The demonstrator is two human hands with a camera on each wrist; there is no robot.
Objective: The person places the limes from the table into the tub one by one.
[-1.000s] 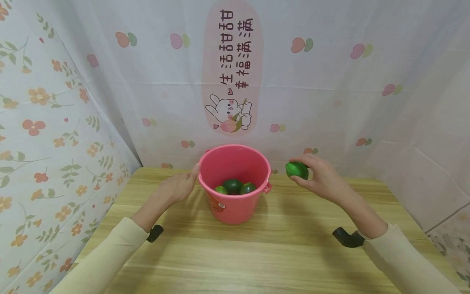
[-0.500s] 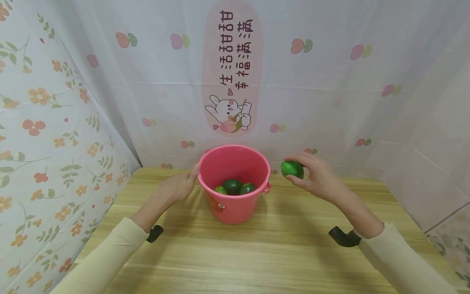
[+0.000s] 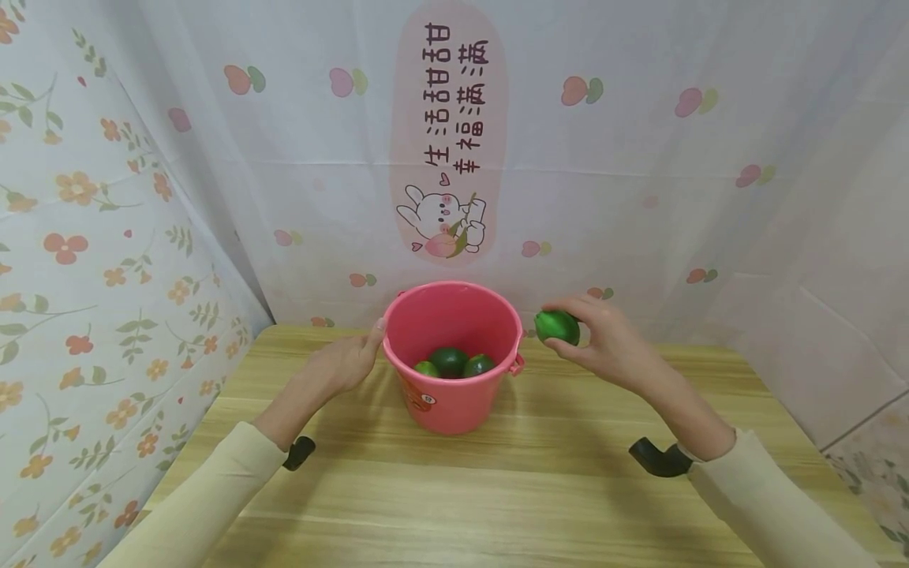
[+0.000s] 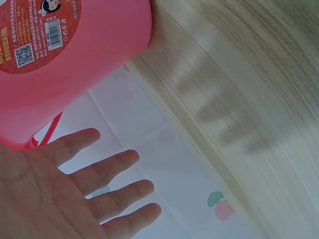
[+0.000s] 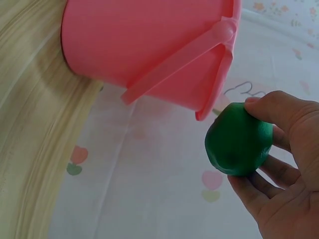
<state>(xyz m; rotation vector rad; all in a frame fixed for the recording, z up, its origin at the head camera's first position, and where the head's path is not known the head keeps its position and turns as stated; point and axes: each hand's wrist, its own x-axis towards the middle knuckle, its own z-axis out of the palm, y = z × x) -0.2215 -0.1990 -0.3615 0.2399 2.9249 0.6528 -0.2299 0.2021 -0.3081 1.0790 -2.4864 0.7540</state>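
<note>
A pink bucket point(image 3: 454, 406) stands upright on the wooden table, with several green fruits point(image 3: 449, 362) lying in its bottom. At its left side is my left hand point(image 3: 344, 363), thumb at the rim; in the left wrist view its other fingers point(image 4: 112, 172) are straight and spread, apart from the bucket wall. My right hand point(image 3: 604, 335) holds a green lime point(image 3: 557, 326) between thumb and fingers, in the air just right of the rim. The right wrist view shows the lime point(image 5: 237, 142) from its blunt side, close to the bucket's rim and handle point(image 5: 182, 59).
Black curved pieces point(image 3: 663, 459) show beside both sleeves at the wrists. Behind the table point(image 3: 454, 505) hangs a white printed curtain point(image 3: 611, 213), close to the bucket's back. A floral curtain point(image 3: 106, 300) closes off the left side.
My right hand has moved left with the lime, closer to the bucket's rim. The left hand and the bucket have stayed in place.
</note>
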